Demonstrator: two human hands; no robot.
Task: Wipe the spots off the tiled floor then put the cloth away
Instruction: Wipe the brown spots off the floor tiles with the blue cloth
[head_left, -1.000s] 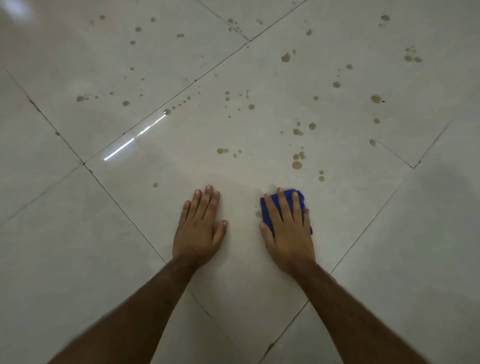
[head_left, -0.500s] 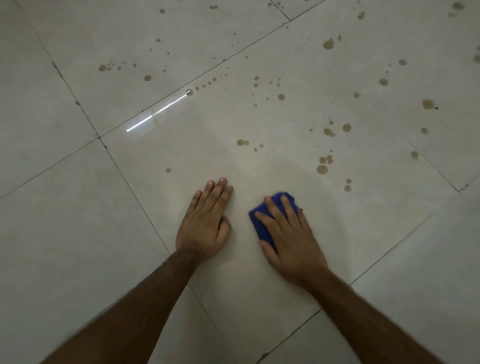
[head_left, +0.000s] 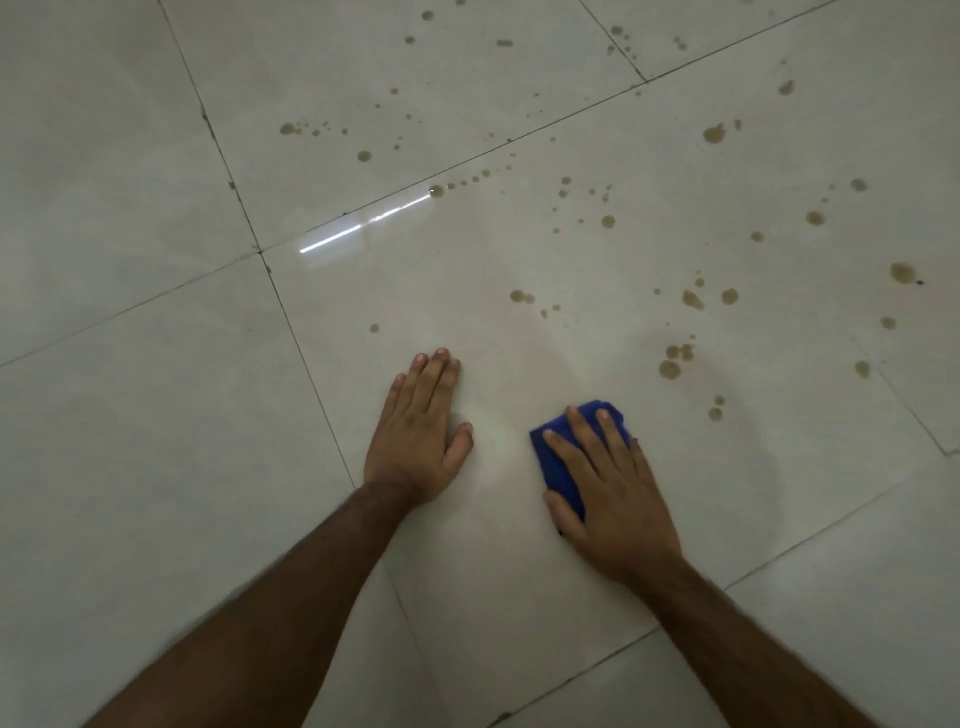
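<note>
The small, folded, deep-blue cloth (head_left: 558, 460) lies on the glossy pale tiled floor (head_left: 156, 467), near centre-right, pinned under the right hand (head_left: 605, 483), whose fingers lie straight and spread across it – pressing, not gripping. It looks soft, light and limp, likely to bunch, so flat-palm pressure suits it. The left hand (head_left: 421, 441) rests flat and open on the tile, holding nothing. Brown spots (head_left: 670, 369) scatter far and right – open floor all round, only grout lines (head_left: 306, 358) to cross.
</note>
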